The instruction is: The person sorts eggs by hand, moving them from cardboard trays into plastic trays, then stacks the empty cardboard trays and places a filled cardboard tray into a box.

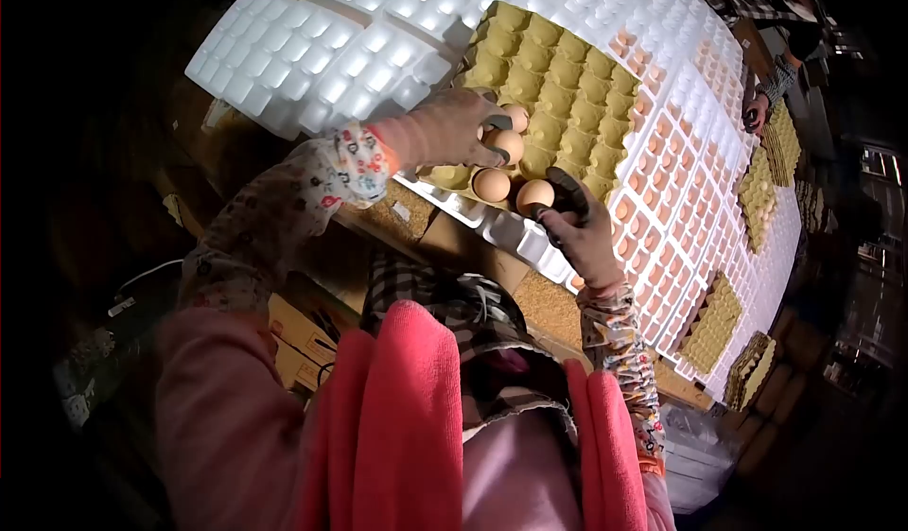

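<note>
Red cloth (411,408) hangs this side of the yellow tray (594,90), at whose near edge the left hand (445,129) curls fingers around one egg (507,146) and the right hand (586,236) pinches another egg (535,196), apparently shifting them, calling for light pressure.

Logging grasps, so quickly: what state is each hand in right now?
Left hand: curled around at least one egg; exact count unclear.
Right hand: closed on another egg.

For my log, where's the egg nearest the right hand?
In the head view, that egg is at the near edge of the olive tray, just right of another egg.
</note>
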Available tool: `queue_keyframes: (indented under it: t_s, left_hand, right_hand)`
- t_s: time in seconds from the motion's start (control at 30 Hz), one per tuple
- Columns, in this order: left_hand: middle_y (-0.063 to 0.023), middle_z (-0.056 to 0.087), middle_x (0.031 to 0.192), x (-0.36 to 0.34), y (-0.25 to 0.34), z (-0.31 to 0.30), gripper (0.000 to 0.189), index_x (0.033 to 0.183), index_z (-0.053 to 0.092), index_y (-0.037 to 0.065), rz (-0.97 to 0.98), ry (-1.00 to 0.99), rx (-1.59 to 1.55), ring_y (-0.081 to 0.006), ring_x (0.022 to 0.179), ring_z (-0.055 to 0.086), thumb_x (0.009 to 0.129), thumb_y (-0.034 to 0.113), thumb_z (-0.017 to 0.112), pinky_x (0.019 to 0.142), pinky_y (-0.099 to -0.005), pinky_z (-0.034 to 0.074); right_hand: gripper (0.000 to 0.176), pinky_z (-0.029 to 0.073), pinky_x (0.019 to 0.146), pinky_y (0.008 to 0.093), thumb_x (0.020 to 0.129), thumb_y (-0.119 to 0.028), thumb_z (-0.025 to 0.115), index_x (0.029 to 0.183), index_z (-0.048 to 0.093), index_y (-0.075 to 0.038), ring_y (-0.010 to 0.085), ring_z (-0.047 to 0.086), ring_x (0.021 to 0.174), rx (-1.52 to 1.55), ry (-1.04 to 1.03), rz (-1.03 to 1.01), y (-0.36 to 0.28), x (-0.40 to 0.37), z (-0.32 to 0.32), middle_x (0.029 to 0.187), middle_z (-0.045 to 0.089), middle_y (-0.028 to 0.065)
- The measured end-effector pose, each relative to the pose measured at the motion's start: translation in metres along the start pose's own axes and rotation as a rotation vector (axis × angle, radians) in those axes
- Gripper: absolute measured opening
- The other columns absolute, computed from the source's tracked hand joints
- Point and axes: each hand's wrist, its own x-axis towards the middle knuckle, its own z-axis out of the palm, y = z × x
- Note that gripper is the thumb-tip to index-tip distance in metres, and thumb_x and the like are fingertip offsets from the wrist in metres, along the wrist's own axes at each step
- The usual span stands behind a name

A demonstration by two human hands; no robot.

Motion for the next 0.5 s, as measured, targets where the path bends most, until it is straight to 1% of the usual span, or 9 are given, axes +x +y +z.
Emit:
queue_keyframes:
  t_s: [0.07, 0.1, 0.13, 0.23, 0.27, 0.33, 0.4, 0.43, 0.5]
  left_hand:
    - [-0.0134, 0.055, 0.119, -0.013, -0.013, 0.008, 0.062, 0.133, 0.045, 0.007, 0.073, 0.091, -0.748, -0.0231, 0.110, 0.055, 0.082, 0.035, 0.067, 0.096, -0.0377, 0.046]
    - [-0.0125, 0.056, 0.118, -0.019, -0.016, 0.011, 0.061, 0.133, 0.046, 0.007, 0.097, 0.128, -1.133, -0.0214, 0.109, 0.056, 0.082, 0.032, 0.067, 0.094, -0.0368, 0.047]
    - [-0.0106, 0.056, 0.117, -0.017, -0.013, 0.015, 0.059, 0.134, 0.046, 0.010, 0.141, 0.150, -1.109, -0.0173, 0.107, 0.056, 0.081, 0.024, 0.066, 0.091, -0.0334, 0.050]
    - [-0.0145, 0.048, 0.133, -0.016, 0.030, 0.019, 0.066, 0.132, 0.049, 0.015, 0.031, 0.033, 0.484, -0.0269, 0.118, 0.049, 0.079, 0.048, 0.070, 0.096, -0.0396, 0.045]
    - [-0.0168, 0.045, 0.137, -0.016, 0.007, 0.048, 0.074, 0.131, 0.050, 0.015, 0.238, 0.090, 0.993, -0.0331, 0.122, 0.044, 0.074, 0.059, 0.067, 0.098, -0.0432, 0.043]
    - [-0.0170, 0.045, 0.136, -0.005, 0.028, 0.040, 0.072, 0.128, 0.053, 0.013, 0.109, -0.059, 0.850, -0.0325, 0.123, 0.043, 0.072, 0.055, 0.071, 0.097, -0.0425, 0.044]
    - [-0.0185, 0.047, 0.132, -0.002, 0.040, 0.022, 0.065, 0.118, 0.059, 0.010, 0.086, -0.042, 0.484, -0.0329, 0.119, 0.048, 0.067, 0.043, 0.081, 0.094, -0.0422, 0.047]
    - [-0.0206, 0.050, 0.122, -0.003, 0.043, 0.023, 0.045, 0.096, 0.067, 0.006, 0.155, 0.127, 0.346, -0.0324, 0.102, 0.059, 0.064, 0.034, 0.082, 0.081, -0.0428, 0.053]
    - [-0.0218, 0.049, 0.121, 0.004, 0.068, 0.027, 0.051, 0.101, 0.066, 0.007, 0.324, 0.296, 0.317, -0.0333, 0.100, 0.061, 0.062, 0.034, 0.084, 0.079, -0.0439, 0.054]
  right_hand:
    - [0.051, 0.051, 0.064, 0.0315, 0.090, -0.022, 0.054, 0.134, 0.046, 0.000, 0.0185, 0.061, 0.071, 0.557, 0.180, 0.065, 0.015, -0.022, -0.011, 0.086, 0.062, 0.0087]
    - [0.046, 0.048, 0.058, 0.0313, 0.093, -0.022, 0.043, 0.133, 0.044, 0.002, 0.0181, 0.057, 0.067, 0.675, 0.205, 0.004, 0.014, -0.036, -0.015, 0.094, 0.060, 0.0131]
    - [0.047, 0.049, 0.059, 0.0314, 0.094, -0.024, 0.041, 0.133, 0.045, 0.002, 0.0184, 0.057, 0.067, 0.752, 0.297, -0.022, 0.028, -0.046, -0.023, 0.094, 0.060, 0.0134]
    - [0.043, 0.051, 0.066, 0.0306, 0.095, -0.027, 0.042, 0.126, 0.050, 0.002, 0.0189, 0.060, 0.074, 0.486, 0.617, 0.013, 0.078, -0.079, -0.038, 0.096, 0.061, 0.0126]
    - [0.039, 0.051, 0.069, 0.0304, 0.094, -0.024, 0.046, 0.123, 0.052, 0.001, 0.0187, 0.061, 0.077, 0.315, 0.645, 0.014, 0.114, -0.084, -0.039, 0.096, 0.061, 0.0120]
    - [0.036, 0.052, 0.074, 0.0301, 0.088, -0.020, 0.060, 0.116, 0.057, 0.002, 0.0180, 0.062, 0.087, 0.366, 0.630, 0.168, 0.125, -0.088, -0.033, 0.100, 0.062, 0.0106]
    - [0.044, 0.051, 0.078, 0.0337, 0.077, -0.028, 0.072, 0.112, 0.062, -0.003, 0.0237, 0.062, 0.090, -0.299, 0.385, 0.217, 0.152, -0.092, -0.018, 0.103, 0.062, 0.0129]
    - [0.044, 0.050, 0.081, 0.0357, 0.074, -0.030, 0.074, 0.110, 0.064, -0.007, 0.0276, 0.061, 0.089, -0.565, 0.398, 0.050, 0.155, -0.094, -0.013, 0.101, 0.061, 0.0152]
    - [0.041, 0.049, 0.082, 0.0368, 0.079, -0.028, 0.069, 0.111, 0.062, -0.003, 0.0287, 0.060, 0.091, -0.124, 0.524, 0.155, 0.167, -0.085, -0.012, 0.100, 0.061, 0.0165]
